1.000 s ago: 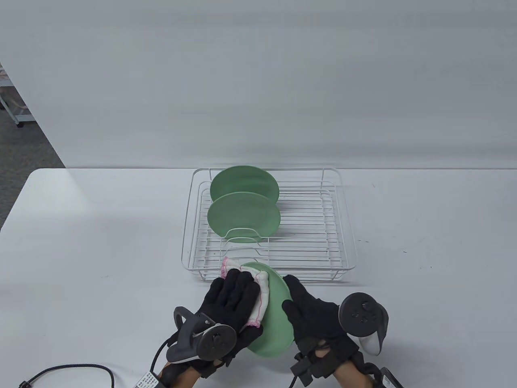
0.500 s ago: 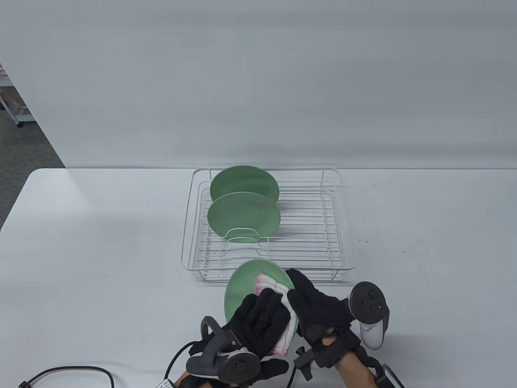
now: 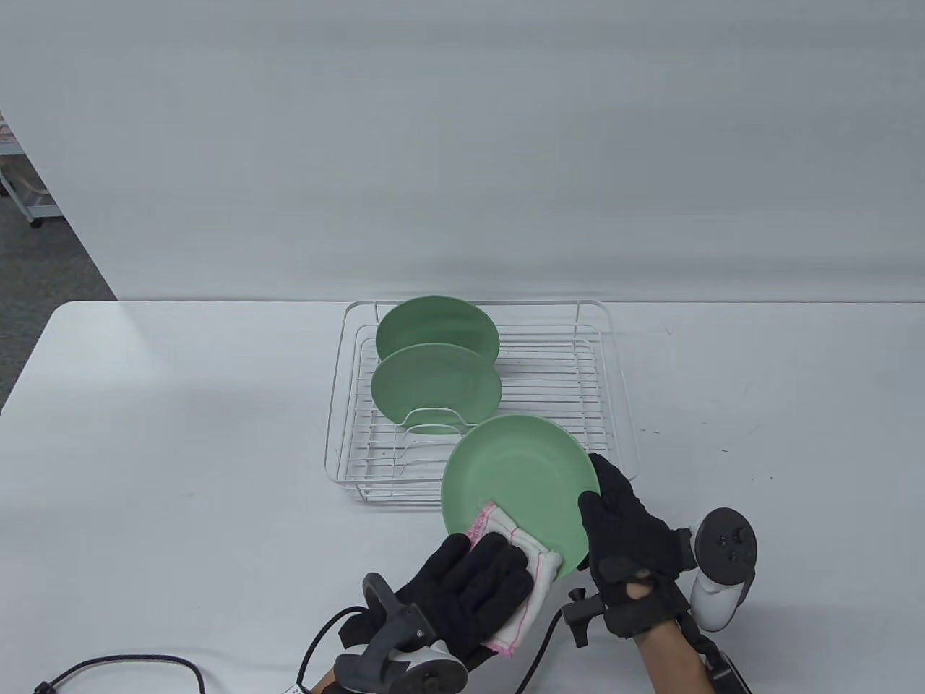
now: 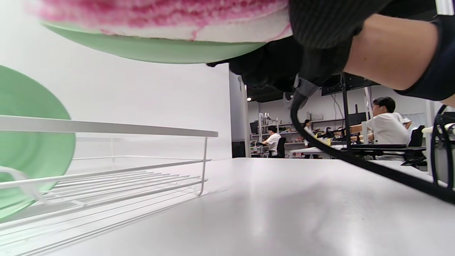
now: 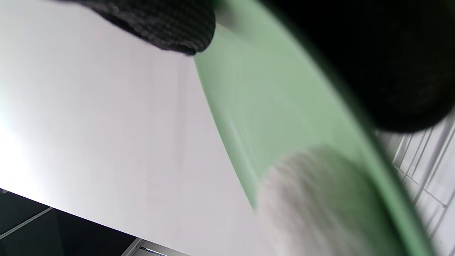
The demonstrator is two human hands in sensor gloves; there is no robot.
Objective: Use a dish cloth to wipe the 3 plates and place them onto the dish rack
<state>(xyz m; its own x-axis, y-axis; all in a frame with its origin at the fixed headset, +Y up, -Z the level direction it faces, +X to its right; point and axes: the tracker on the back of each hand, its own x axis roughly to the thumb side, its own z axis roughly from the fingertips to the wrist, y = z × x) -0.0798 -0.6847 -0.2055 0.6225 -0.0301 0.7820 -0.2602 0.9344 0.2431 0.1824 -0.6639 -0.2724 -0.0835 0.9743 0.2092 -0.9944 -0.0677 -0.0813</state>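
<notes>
Left hand (image 3: 470, 585), black glove, tracker on back: fingers laid nearly straight over a cloth (image 3: 522, 571), pressing it against the near edge of the held plate (image 3: 517, 477). Cloth: white, pink-stitched hem, folded into a pad, long axis running from near-left to far-right; lower corner hanging below the fingers; seen close and blurred in the left wrist view (image 4: 160, 17), lying on the plate's rim. Held plate: pale green, round, plain, shallow raised rim; lifted off the table (image 3: 181, 448), tilted with its face up toward the camera and far edge raised, overlapping the near right part of the rack (image 3: 614, 434). Rack: white wire, rectangular, long axis left to right, standing on the table. Two more green plates inside, at its left end, both upright on edge, faces toward the near side, rear plate (image 3: 438, 329) just behind front plate (image 3: 436, 387). Right hand (image 3: 629, 535), black glove, tracker on back: clamped on the held plate's right rim, thumb on the face, fingers behind; glove dark and blurred in the right wrist view (image 5: 373, 53).
</notes>
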